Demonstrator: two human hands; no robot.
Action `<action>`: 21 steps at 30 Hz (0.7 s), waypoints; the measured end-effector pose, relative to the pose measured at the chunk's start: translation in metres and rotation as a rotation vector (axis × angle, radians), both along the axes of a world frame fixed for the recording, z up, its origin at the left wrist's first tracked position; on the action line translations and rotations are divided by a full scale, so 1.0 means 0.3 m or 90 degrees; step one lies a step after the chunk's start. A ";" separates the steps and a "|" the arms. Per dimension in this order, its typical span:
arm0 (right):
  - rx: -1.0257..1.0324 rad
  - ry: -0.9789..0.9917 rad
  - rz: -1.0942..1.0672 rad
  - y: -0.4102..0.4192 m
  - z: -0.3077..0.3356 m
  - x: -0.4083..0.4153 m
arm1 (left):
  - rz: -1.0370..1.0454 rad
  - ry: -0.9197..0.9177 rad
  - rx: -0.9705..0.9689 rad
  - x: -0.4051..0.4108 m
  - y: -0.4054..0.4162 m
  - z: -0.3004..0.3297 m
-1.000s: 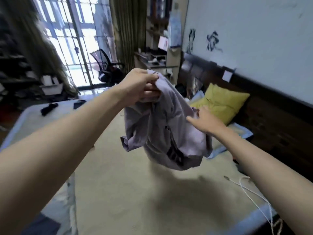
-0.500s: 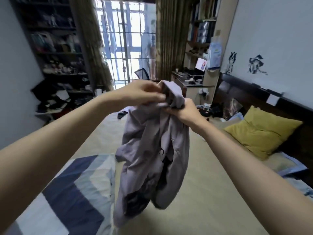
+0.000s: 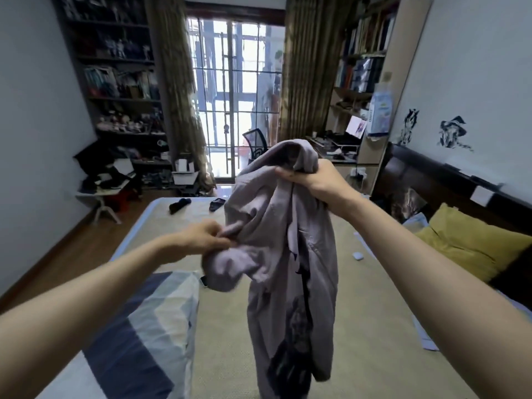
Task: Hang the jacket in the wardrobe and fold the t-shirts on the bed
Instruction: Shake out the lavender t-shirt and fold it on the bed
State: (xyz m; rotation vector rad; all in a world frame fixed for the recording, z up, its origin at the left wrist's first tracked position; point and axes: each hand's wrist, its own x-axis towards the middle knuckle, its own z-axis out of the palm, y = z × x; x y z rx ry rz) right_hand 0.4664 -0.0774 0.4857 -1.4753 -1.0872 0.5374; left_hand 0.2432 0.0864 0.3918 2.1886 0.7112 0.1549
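A lilac t-shirt [image 3: 276,226] with a dark print low on its front hangs crumpled in the air over the bed [image 3: 374,326]. My right hand [image 3: 313,182] grips its top, bunched in the fist, at about chest height. My left hand [image 3: 204,239] is lower and to the left, pinching a fold at the shirt's side. The shirt's lower part dangles down past the frame's bottom edge. No jacket or wardrobe is in view.
A blue and white patterned quilt [image 3: 149,335] lies on the bed's near left. A yellow pillow [image 3: 472,249] rests by the dark headboard at right. Two small dark items [image 3: 180,205] lie at the bed's far end. Shelves, a desk and an office chair stand beyond.
My left hand let go of the shirt's top and dropped to a fold at its side. My right hand now holds the top alone. The view turned toward the window.
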 end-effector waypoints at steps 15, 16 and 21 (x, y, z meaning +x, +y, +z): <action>-0.177 -0.104 -0.032 -0.219 -0.026 0.267 | -0.031 0.314 0.393 -0.039 0.200 0.398; -0.177 -0.098 -0.001 -0.212 -0.013 0.242 | -0.047 0.349 0.401 -0.021 0.165 0.394; -0.155 -0.166 0.069 -0.138 0.032 0.129 | -0.083 0.027 0.145 0.146 -0.133 0.397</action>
